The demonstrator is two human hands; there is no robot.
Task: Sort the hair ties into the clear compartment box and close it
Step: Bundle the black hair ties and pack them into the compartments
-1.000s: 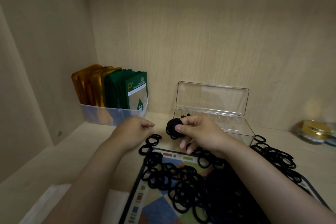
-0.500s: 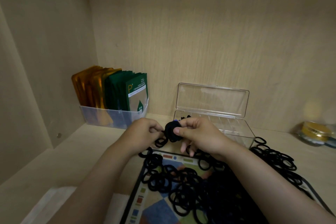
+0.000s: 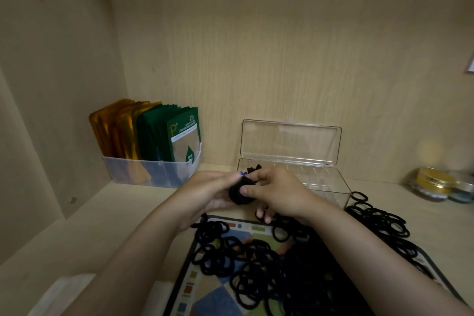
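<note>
Head: bunched black hair ties [image 3: 237, 198]

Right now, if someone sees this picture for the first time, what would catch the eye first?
In the centre, the left hand and the right hand hold a black bundle of hair ties between them. Below, a big pile of loose hair ties covers a patterned mat. Behind the hands stands the clear compartment box, its lid open.
</note>
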